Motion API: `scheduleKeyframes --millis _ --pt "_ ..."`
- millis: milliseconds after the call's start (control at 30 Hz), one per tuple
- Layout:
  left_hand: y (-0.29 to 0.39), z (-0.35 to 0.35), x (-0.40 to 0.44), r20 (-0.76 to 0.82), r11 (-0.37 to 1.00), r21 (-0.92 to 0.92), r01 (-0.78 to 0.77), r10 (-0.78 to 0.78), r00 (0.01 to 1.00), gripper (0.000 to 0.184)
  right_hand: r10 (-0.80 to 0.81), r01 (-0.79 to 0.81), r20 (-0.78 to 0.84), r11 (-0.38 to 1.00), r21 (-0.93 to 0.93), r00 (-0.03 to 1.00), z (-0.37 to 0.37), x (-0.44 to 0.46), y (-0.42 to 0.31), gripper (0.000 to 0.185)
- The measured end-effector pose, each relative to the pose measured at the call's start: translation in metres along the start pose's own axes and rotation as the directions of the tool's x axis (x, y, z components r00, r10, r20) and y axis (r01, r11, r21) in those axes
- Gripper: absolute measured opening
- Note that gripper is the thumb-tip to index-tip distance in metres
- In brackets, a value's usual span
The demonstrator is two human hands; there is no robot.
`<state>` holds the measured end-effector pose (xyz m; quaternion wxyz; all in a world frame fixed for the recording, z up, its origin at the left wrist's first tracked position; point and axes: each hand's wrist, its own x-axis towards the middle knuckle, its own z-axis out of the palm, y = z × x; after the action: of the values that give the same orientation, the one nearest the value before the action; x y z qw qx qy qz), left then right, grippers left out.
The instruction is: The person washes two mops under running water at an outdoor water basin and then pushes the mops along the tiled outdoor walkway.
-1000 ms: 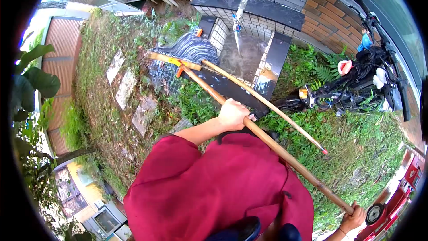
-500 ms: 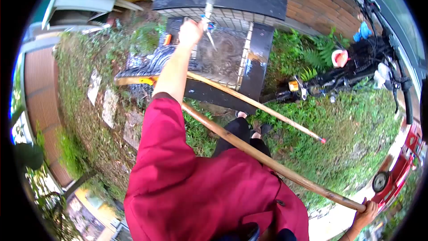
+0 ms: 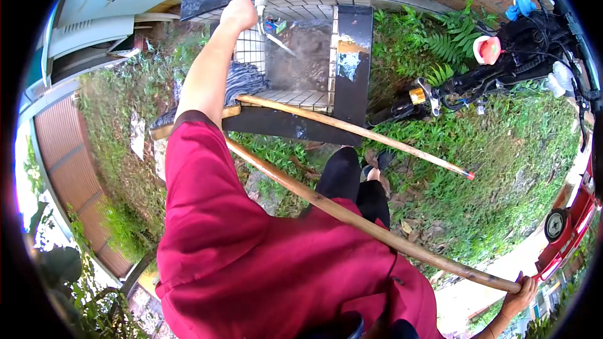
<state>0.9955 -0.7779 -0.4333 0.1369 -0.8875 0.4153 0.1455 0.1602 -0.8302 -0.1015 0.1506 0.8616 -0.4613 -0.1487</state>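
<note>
My left hand [image 3: 240, 14] is closed, its back toward me, beside the tap [image 3: 261, 1] over a tiled basin [image 3: 352, 81]. Its fingertips are hidden, so I cannot tell what they grip. A pale stream runs from the spout into rippling water [image 3: 301, 66]. At lower right, my right hand [image 3: 520, 292] wraps round the end of a long wooden pole [image 3: 377, 233]. That pole slants across my body, its far end passing behind my left forearm. Grey striped cloth [image 3: 248, 79] drapes over the basin's left side, beside a wooden bar [image 3: 231, 112].
A thinner stick with a red tip [image 3: 352, 129] leans across the basin's front edge. To the right stands a black bicycle [image 3: 477, 75], with ferns [image 3: 449, 50] behind. Grass [image 3: 477, 213] surrounds the basin. A red vehicle [image 3: 568, 229] shows at far right.
My left hand has shifted upward beside the tap. The view has moved, so the basin sits further left and higher. My right hand keeps its grip on the pole.
</note>
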Motion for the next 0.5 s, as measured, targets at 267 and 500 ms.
scheduleKeyframes --millis 267,500 --pt "0.008 -0.010 -0.013 0.089 0.920 0.310 -0.241 0.225 0.970 0.020 -0.017 0.019 -0.044 0.999 0.031 0.999 0.010 0.012 -0.007 0.020" --pt "0.044 0.072 -0.132 -0.453 0.994 -0.059 -0.090 0.054 0.890 0.039 0.047 -0.053 0.182 0.998 0.024 0.982 0.023 0.013 -0.014 0.019"
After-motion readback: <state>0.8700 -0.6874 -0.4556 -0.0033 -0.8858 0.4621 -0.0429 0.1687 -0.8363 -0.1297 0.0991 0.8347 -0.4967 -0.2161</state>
